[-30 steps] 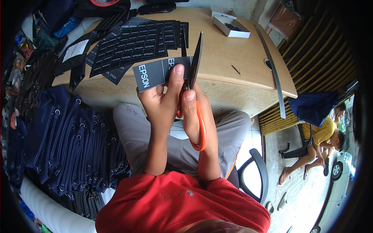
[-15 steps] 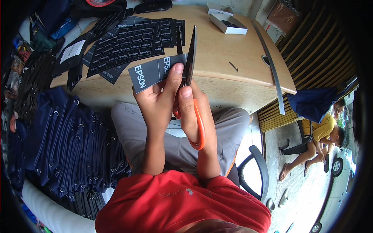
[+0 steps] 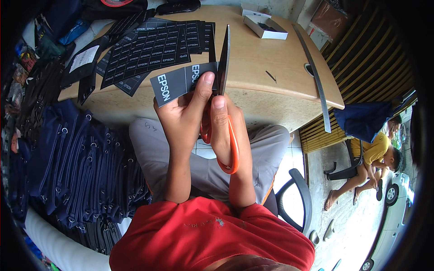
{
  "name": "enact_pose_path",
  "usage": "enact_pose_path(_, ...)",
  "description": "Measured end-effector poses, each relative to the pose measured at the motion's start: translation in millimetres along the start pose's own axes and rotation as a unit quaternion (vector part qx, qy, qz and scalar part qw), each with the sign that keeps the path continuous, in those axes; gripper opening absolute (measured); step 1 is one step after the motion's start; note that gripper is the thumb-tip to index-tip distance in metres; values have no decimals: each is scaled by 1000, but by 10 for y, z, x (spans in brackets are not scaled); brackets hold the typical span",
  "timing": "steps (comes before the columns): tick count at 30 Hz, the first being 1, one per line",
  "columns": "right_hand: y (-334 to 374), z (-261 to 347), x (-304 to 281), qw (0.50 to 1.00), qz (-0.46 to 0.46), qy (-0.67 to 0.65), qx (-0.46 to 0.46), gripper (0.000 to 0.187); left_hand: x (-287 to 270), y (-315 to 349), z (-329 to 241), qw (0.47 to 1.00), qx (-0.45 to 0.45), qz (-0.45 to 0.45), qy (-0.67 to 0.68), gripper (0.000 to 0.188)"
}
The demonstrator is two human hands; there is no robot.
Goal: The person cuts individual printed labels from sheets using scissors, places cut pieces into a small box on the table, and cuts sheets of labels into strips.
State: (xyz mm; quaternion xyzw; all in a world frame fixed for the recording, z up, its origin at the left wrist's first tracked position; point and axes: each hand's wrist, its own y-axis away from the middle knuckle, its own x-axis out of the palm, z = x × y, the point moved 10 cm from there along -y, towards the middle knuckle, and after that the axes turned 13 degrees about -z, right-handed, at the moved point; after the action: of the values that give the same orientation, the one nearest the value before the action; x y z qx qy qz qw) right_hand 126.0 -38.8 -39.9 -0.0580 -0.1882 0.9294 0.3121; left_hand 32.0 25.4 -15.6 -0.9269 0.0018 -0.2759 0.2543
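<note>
My left hand (image 3: 185, 117) pinches a short strip of dark grey labels (image 3: 175, 82) with white lettering, thumb on top, above the near edge of the table. In my right hand (image 3: 221, 131) are scissors with orange handles (image 3: 234, 151), their long dark blade (image 3: 224, 54) pointing away from me. The blade stands at the strip's right end, close by my left thumb. How far the blades are apart is hard to make out. Beyond my hands, sheets of the same dark labels (image 3: 151, 49) lie overlapping on the wooden table (image 3: 253, 63).
A small white box (image 3: 266, 29) and a long metal ruler (image 3: 316, 77) lie on the table, with a thin dark sliver (image 3: 270, 76) between. Dark blue pouches with metal rings (image 3: 86, 167) are heaped at left. A person in yellow (image 3: 376, 149) sits at far right.
Both hands, the label strip and the scissors have shifted very slightly to the right and away from me. The holds are the same.
</note>
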Motion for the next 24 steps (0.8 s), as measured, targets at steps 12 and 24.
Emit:
enact_pose_path(12,10,-23,-8,1000,-9,22,-2,36,-13,6,-8,1000,9,-2,6,12)
enact_pose_path(24,28,76,-21,999,-43,18,-19,44,-64,-20,-37,1000,5,-26,7,19)
